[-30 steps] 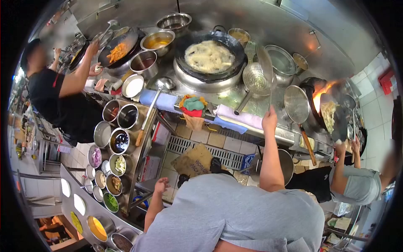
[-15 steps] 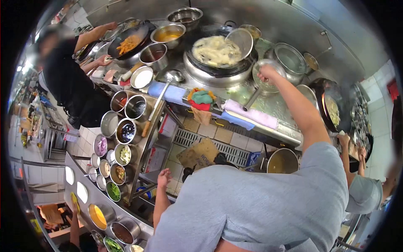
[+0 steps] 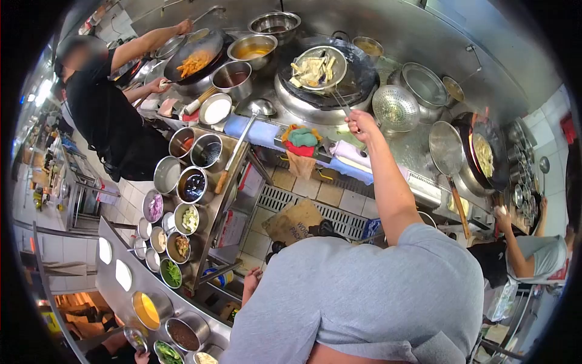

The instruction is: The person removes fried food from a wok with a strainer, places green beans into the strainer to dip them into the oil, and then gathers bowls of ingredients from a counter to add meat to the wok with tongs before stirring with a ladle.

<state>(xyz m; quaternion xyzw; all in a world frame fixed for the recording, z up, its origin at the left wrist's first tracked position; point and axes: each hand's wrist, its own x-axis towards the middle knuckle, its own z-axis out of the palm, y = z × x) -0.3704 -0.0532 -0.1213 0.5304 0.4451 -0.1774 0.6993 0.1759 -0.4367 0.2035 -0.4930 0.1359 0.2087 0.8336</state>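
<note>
My right hand [image 3: 362,125] is closed around the thin metal handle of a round strainer [image 3: 341,59]. Pale fried strips [image 3: 316,68], some with dark edges, lie in its bowl, held level over a large black wok [image 3: 362,85]. A perforated ladle [image 3: 395,108] rests on the steel range just right of that hand. Low beside my body, partly covered by the grey shirt, is my left hand [image 3: 252,280], its fingers curled and nothing visible in them. A folded lilac cloth [image 3: 351,151] lies on the range's front edge, below my right wrist.
On the left, a co-worker [image 3: 109,109] tends a wok of orange food [image 3: 195,62]. Several steel pots, including one of dark sauce [image 3: 193,185], crowd the side table. At right stand a mesh strainer [image 3: 447,145] and another wok [image 3: 485,151], near a second person [image 3: 548,249].
The strainer, tilted at the wok's right side before, now sits level over its middle with the strips in it. My right hand has moved left and nearer; my left hand has dropped toward my body.
</note>
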